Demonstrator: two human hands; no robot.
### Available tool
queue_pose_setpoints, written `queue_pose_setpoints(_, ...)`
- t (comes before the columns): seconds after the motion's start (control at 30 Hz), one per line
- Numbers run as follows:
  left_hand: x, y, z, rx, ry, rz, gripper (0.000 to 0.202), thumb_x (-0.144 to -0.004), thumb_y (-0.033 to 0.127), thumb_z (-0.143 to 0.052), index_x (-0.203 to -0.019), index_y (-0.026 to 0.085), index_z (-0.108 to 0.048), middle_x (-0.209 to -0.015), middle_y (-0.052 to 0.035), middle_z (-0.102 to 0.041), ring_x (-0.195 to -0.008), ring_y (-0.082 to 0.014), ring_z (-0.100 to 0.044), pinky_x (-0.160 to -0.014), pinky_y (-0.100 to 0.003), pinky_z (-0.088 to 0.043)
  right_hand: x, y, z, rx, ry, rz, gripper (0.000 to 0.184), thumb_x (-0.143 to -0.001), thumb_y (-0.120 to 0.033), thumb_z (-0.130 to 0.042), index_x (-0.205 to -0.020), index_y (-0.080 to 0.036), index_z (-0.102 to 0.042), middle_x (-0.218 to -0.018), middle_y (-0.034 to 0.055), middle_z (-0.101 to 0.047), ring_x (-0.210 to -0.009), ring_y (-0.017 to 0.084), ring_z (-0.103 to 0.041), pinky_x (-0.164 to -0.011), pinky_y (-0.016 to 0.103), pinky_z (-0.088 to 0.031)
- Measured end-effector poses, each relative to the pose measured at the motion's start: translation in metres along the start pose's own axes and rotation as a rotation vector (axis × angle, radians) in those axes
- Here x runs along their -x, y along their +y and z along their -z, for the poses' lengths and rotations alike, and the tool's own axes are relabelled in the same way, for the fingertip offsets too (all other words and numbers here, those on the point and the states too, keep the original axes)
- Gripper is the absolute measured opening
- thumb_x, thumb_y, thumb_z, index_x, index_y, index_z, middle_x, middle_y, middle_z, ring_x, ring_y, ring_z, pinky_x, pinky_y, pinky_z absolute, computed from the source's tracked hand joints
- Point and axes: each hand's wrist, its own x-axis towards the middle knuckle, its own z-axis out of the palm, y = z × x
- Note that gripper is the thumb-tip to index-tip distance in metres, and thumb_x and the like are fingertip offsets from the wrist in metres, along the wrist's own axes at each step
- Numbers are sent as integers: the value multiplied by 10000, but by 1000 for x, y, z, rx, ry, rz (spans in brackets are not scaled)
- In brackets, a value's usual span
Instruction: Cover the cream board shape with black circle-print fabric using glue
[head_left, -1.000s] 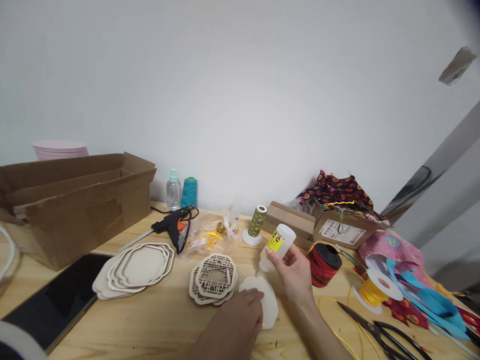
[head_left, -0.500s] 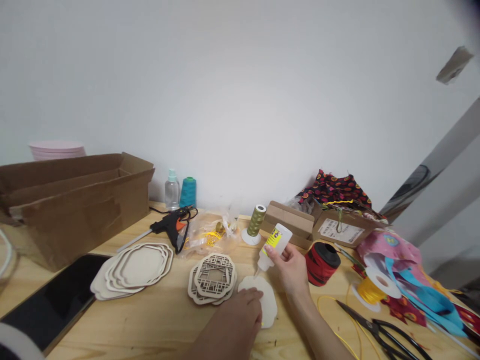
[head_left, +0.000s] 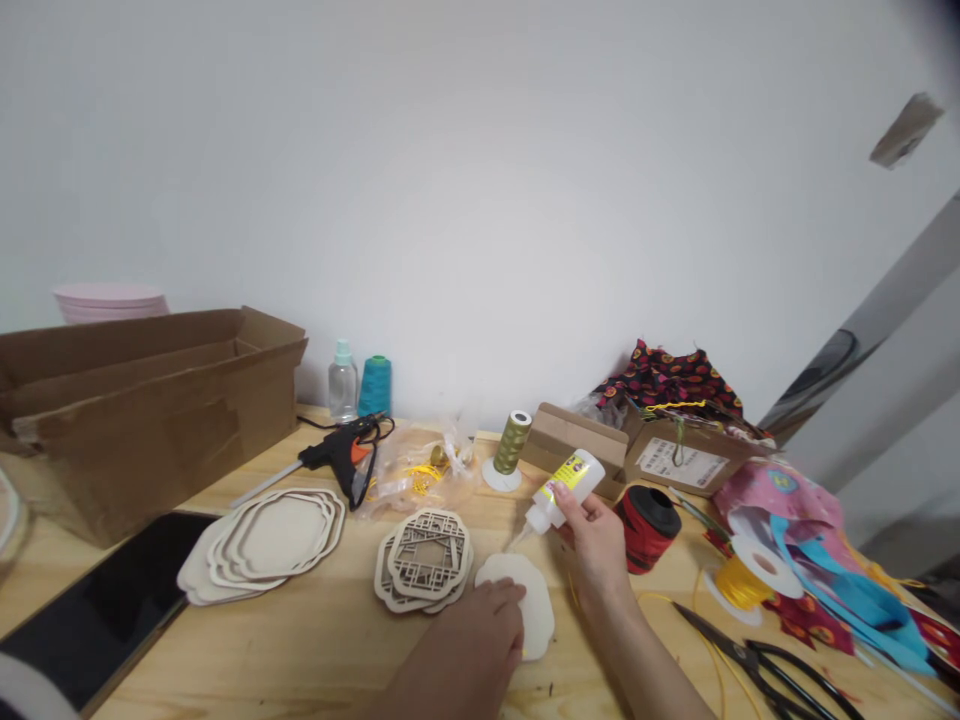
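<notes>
The right hand (head_left: pixel 598 545), fingers clamped round the squeeze bottle (head_left: pixel 568 480), has just tipped it flatter, so its nozzle (head_left: pixel 517 540) slants lower at the plaque (head_left: pixel 535 610) the left hand (head_left: pixel 491 618) steadies, fingers laid flat, toward the counter's (head_left: pixel 270 660) near edge.

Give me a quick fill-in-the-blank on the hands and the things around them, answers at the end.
1. The right hand holds a tilted, nozzle-down ____ with a yellow label.
2. The hand resting on the pale panel is the ____.
3. The scissors lie near a white spool of ____ cord.
4. The glue gun with the orange trigger is mostly ____ in colour.

Missing words: bottle; left hand; yellow; black.
</notes>
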Motion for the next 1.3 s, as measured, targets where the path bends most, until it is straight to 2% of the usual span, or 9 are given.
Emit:
queue_pose_setpoints(0.13, 2, -2, -3, 27, 37, -18, 214, -786, 114, -381, -853, 148, -582, -1209, -102, -518, -1127, -196, -431, -954, -322, -315, 3, -5, -1, -51, 37, -11, 286, -583, -313, -708, -760, -108, -618, -684, 52, -692, -610, 189, -642, -532, 261, -510)
queue_pose_setpoints(0.23, 4, -7, -3, 34, 130, -17, 204, -790, 155, -382, -836, 194, -577, -1006, -53, -626, -946, -187, -545, -825, -312, -408, 5, -17, 1, -136, 91, 18, 280, -560, -285, -727, -754, -121, -610, -670, 34, -685, -613, 179, -638, -511, 240, -504)
queue_pose_setpoints(0.33, 7, -14, 4, 5, 235, 59, 202, -787, 190, -387, -811, 228, -584, -798, -13, -644, -761, -186, -572, -680, -310, -425, 9, -36, 8, -191, 151, 99, 267, -554, -281, -731, -735, -132, -605, -674, 24, -678, -617, 166, -635, -520, 230, -505)
queue_pose_setpoints(0.4, 7, -20, 11, -8, 295, 115, 203, -785, 195, -387, -779, 226, -588, -764, -14, -636, -738, -189, -563, -651, -304, -406, 14, -47, 15, -193, 175, 157, 273, -573, -293, -720, -764, -133, -608, -703, 33, -679, -637, 168, -637, -555, 244, -513)
queue_pose_setpoints(0.5, 6, -26, 18, 26, 343, 110, 196, -788, 203, -397, -790, 219, -593, -792, -19, -631, -767, -179, -553, -667, -286, -388, 31, -52, 26, -92, 172, 168, 298, -604, -331, -695, -811, -133, -611, -754, 60, -686, -692, 199, -641, -591, 277, -522)
queue_pose_setpoints(0.63, 3, -30, 17, 38, 289, 6, 191, -796, 222, -422, -812, 215, -613, -811, -10, -644, -779, -162, -553, -697, -262, -379, 58, -37, 29, 114, 116, 74, 303, -545, -376, -717, -708, -142, -615, -684, 69, -695, -636, 215, -643, -562, 287, -528)
queue_pose_setpoints(0.8, 0, -31, 13, -43, 178, -145, 232, -812, 212, -411, -753, 209, -635, -750, 0, -659, -715, -147, -572, -680, -243, -380, 77, -22, 20, 193, 4, 47, 292, -520, -364, -720, -691, -158, -604, -695, 75, -700, -629, 221, -644, -570, 302, -524)
queue_pose_setpoints(1.0, 0, -30, 9, -39, 180, -191, 251, -809, 177, -407, -718, 194, -640, -831, -22, -651, -781, -144, -573, -711, -221, -394, 88, -22, 11, 283, 61, 157, 199, -517, -275, -712, -646, -162, -610, -622, 44, -680, -576, 203, -620, -537, 279, -500)
queue_pose_setpoints(1.3, -1, -30, 7, -26, 171, -197, 262, -807, 145, -394, -752, 185, -647, -887, -30, -639, -804, -139, -579, -731, -216, -404, 86, -22, 16, 455, -23, 227, 161, -550, -288, -687, -626, -166, -614, -613, 45, -677, -567, 213, -612, -524, 289, -497)
